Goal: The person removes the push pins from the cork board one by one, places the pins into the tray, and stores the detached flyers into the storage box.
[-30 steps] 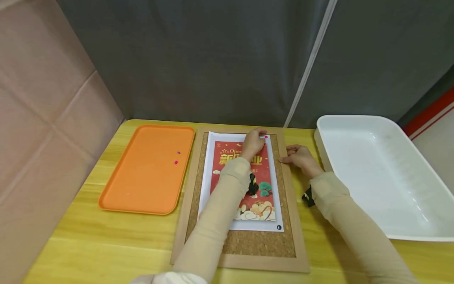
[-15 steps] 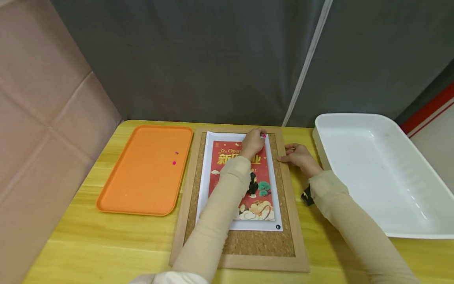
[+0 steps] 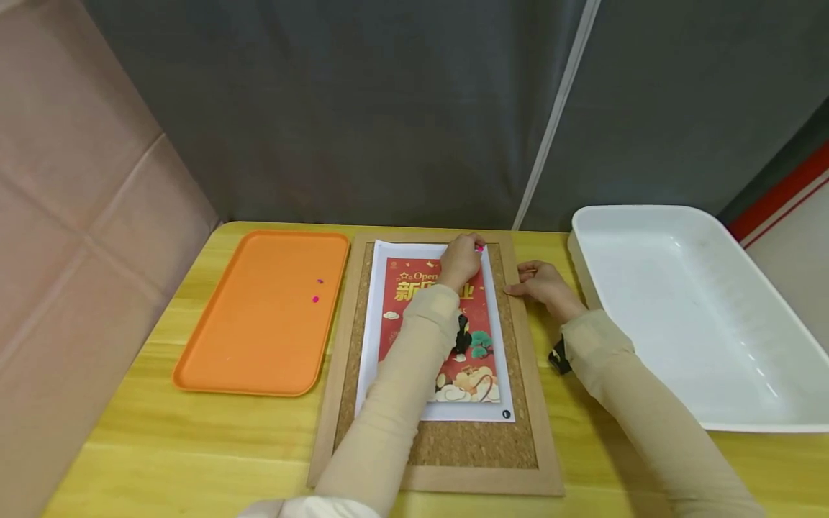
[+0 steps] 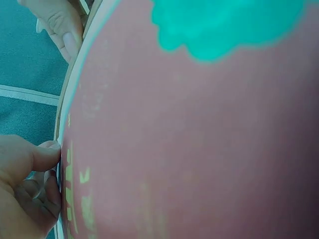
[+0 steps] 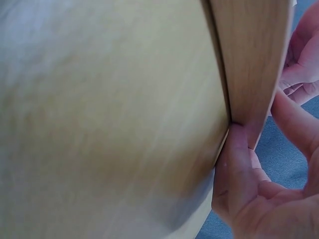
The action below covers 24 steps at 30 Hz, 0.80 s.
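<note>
My left hand point(image 3: 461, 260) is at the top right corner of a red and white poster point(image 3: 476, 309), its fingertips at a pink push pin point(image 3: 480, 249). The left wrist view shows this hand point(image 4: 30, 179) with thumb and fingers bent at the poster's edge; the pin cannot be made out there. The poster lies on a wood-framed corkboard point(image 3: 473, 446). My right hand point(image 3: 547, 288) grips the frame's right side. In the right wrist view, that hand point(image 5: 269, 189) has its thumb on one face and fingers against the frame's outer edge. A dark round pin point(image 3: 506, 414) sits at the poster's lower right corner.
To the left lies an orange tray point(image 3: 252, 338) with a pink pin point(image 3: 315, 299) and a small purple piece point(image 3: 320, 281). A deep white tub point(image 3: 680, 309) stands at the right. Dark grey curtain point(image 3: 363, 115) hangs behind the wooden table point(image 3: 162, 446).
The head view has shifted slightly, so everything appears a little further left. Both hands keep their places on the poster corner and the frame.
</note>
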Tool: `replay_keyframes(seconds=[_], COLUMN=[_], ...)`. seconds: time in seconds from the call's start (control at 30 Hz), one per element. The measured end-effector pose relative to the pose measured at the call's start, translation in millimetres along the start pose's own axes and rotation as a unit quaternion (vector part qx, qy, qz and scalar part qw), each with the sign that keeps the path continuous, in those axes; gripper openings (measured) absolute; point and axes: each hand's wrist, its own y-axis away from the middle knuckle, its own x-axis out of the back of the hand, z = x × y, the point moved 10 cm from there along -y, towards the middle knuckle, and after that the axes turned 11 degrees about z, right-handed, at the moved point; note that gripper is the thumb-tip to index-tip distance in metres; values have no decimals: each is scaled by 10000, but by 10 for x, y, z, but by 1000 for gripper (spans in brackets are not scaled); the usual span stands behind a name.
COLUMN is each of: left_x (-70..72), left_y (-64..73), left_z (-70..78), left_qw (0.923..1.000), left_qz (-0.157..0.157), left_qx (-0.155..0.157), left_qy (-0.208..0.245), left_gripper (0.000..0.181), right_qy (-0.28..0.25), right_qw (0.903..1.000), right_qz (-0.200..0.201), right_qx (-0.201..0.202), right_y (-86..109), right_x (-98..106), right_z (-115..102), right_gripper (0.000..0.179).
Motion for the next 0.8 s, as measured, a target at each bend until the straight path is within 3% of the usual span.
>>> replay_keyframes(seconds=[0.37,0.8], left_x=[19,-7], left_y=[14,9], left_z=[-60,4], left_qw=[9995,9994], left_qz=[35,-50], left_qx=[117,-38], left_qy=[280,-350], left_gripper=[27,28], right_qy=[-4,31], right_qw=[10000,10000], right_qz=[-37,-47], right_qx=[52,51], right_y=[8,19], right_x=[-42,-17], right_z=[-35,-27], right_gripper=[65,65])
